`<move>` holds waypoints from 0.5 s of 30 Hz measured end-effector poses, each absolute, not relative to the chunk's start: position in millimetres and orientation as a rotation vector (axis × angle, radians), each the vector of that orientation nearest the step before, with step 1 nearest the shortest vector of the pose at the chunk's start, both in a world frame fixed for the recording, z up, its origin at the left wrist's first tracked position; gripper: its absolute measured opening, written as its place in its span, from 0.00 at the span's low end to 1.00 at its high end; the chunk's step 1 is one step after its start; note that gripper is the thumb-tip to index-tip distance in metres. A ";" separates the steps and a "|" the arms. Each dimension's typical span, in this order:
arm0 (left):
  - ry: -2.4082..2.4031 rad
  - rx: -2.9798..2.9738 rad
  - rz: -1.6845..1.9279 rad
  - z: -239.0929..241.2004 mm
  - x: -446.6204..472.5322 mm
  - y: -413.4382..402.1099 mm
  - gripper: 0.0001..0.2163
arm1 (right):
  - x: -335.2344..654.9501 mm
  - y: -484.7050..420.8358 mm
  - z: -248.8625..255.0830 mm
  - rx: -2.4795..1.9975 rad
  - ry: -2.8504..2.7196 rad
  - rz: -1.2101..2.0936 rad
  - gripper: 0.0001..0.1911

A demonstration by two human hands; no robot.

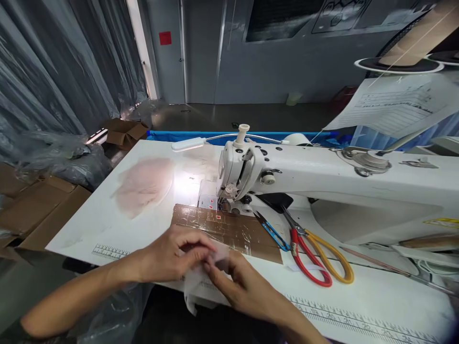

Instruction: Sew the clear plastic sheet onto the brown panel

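Both my hands meet at the front edge of the white sewing table (143, 229), just before the sewing machine (272, 167). Between them is a thin, sheer white piece of fabric (195, 284), its lower end hanging over the table edge. My left hand (170, 253) pinches it between thumb and forefinger. My right hand (240, 282) grips it from the other side, fingers curled and partly hidden. Behind the hands, a brown taped sheet (229, 229) lies in front of the needle area. A sheer pinkish fabric piece (147, 184) rests flat on the table's left part.
Blue thread snips (272, 231) and scissors with red and yellow handles (315, 253) lie right of my hands. A ruler strip (344, 315) runs along the front edge. Cardboard boxes (46, 205) stand at left; a thread cone (416, 38) and a paper sheet (398, 102) are upper right.
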State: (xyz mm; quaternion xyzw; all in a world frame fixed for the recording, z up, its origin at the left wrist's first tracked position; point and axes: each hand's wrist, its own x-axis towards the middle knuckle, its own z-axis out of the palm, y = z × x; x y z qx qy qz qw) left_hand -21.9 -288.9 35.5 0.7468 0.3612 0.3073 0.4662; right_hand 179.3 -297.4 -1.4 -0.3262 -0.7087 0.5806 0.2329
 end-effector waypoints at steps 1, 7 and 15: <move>0.938 1.811 0.811 39.4 -28.0 -285.9 0.08 | 178.6 -295.6 -1.1 -0.865 -1.839 1.762 0.24; 1.184 1.883 0.741 46.0 -56.9 -240.9 0.15 | 200.5 -253.2 -12.3 -1.006 -1.624 2.097 0.26; 1.583 2.724 0.202 11.3 -40.2 -163.8 0.09 | 206.9 -212.9 -31.9 -1.434 -2.035 1.158 0.12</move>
